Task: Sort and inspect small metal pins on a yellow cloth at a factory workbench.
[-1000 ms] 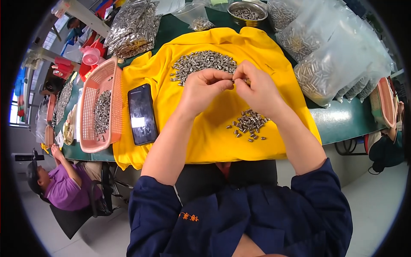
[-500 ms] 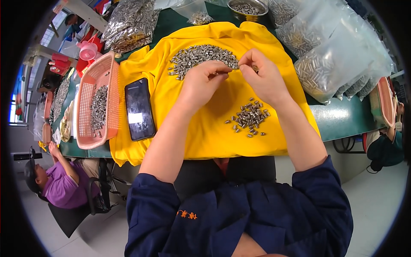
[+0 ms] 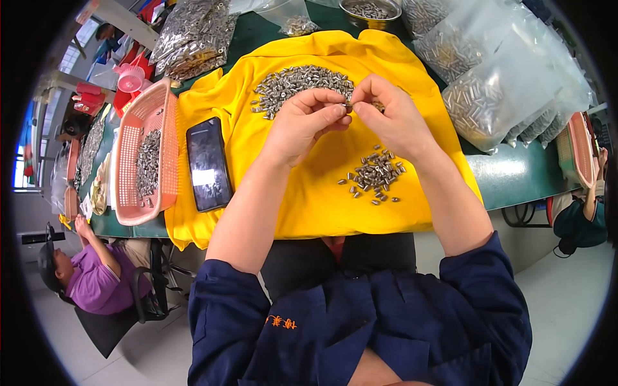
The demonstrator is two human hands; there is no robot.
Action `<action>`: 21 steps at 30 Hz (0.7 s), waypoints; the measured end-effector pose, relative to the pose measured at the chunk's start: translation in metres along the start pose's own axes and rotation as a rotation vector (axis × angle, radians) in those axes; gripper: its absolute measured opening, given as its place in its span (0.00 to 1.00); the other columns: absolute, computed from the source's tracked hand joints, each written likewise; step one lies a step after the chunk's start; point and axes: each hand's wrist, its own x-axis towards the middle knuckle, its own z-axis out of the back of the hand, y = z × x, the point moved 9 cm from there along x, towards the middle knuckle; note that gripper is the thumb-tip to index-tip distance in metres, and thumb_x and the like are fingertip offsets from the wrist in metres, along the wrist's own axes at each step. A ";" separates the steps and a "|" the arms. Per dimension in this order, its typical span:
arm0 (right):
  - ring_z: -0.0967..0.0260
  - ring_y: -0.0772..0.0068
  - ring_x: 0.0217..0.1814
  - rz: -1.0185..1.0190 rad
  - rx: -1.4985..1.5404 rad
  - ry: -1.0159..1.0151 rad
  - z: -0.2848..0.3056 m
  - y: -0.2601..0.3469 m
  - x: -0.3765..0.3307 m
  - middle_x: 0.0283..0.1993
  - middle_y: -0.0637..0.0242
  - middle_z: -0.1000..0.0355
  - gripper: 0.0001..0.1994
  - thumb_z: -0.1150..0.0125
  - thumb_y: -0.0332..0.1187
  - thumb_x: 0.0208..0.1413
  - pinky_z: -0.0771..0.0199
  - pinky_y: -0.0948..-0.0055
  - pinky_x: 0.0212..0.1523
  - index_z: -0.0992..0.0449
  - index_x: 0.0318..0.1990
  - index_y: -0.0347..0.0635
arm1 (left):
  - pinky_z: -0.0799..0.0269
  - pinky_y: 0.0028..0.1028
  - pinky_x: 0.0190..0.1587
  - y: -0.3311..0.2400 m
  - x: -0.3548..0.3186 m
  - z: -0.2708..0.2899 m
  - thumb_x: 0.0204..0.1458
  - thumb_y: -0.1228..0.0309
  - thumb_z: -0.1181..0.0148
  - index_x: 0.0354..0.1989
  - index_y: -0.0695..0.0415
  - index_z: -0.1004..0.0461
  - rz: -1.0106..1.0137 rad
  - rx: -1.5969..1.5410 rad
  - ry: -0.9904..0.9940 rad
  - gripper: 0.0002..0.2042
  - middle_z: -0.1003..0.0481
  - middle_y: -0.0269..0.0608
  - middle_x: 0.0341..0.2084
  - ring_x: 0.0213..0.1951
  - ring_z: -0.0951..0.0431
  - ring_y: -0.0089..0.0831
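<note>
**Left hand [image 3: 306, 125] and right hand [image 3: 389, 116] meet at a small metal piece [image 3: 348, 105]**

In the head view, the person's two hands are together at the fingertips above a yellow cloth [image 3: 309, 209]; thumb and forefinger of each are closed on the small metal piece, which sits between them just in front of a broad heap of metal parts [image 3: 297, 85]; the piece is too small and too covered to show its exact shape; a few more pieces show beside the right hand's curled fingers, though whether they lie in the palm cannot be told.

Nearer the person, between the forearms, a smaller pile of metal parts [image 3: 375, 174] rests on the cloth, with several pieces loose around its edge; a black phone [image 3: 209, 164] lies on the cloth left of the left forearm; just beyond it stands a pink basket [image 3: 168, 154] with more parts inside.

The cloth covers part of a green table [image 3: 508, 177]; at the far side are a metal bowl [image 3: 370, 26] of parts and a stack of bagged shiny pieces [image 3: 196, 38]; large clear bags [image 3: 479, 106] filled with metal parts lie to the right; a co-worker in purple [image 3: 96, 280] sits at the left, and another in dark green [image 3: 579, 225] is partly visible at the right.
</note>
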 end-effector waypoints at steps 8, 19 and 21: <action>0.37 0.71 0.24 0.121 -0.288 -0.032 0.000 0.013 -0.004 0.22 0.64 0.34 0.03 0.53 0.26 0.44 0.36 0.76 0.27 0.37 0.28 0.38 | 0.28 0.22 0.36 -0.001 0.002 0.002 0.45 0.79 0.46 0.33 0.64 0.30 -0.044 0.123 -0.042 0.06 0.27 0.40 0.28 0.29 0.26 0.27; 0.53 0.88 0.18 -0.276 0.476 -0.007 -0.001 -0.032 0.001 0.19 0.78 0.48 0.01 0.55 0.25 0.50 0.53 0.86 0.18 0.38 0.31 0.41 | 0.31 0.19 0.34 -0.006 0.004 0.008 0.44 0.78 0.45 0.31 0.63 0.28 -0.092 0.411 -0.109 0.05 0.26 0.36 0.27 0.28 0.26 0.23; 0.49 0.88 0.19 -0.120 0.470 -0.142 0.028 -0.027 0.007 0.19 0.77 0.42 0.01 0.52 0.28 0.48 0.47 0.85 0.19 0.35 0.29 0.42 | 0.32 0.19 0.33 -0.008 -0.003 -0.008 0.42 0.76 0.46 0.30 0.60 0.26 -0.196 0.847 -0.011 0.06 0.26 0.33 0.25 0.26 0.27 0.20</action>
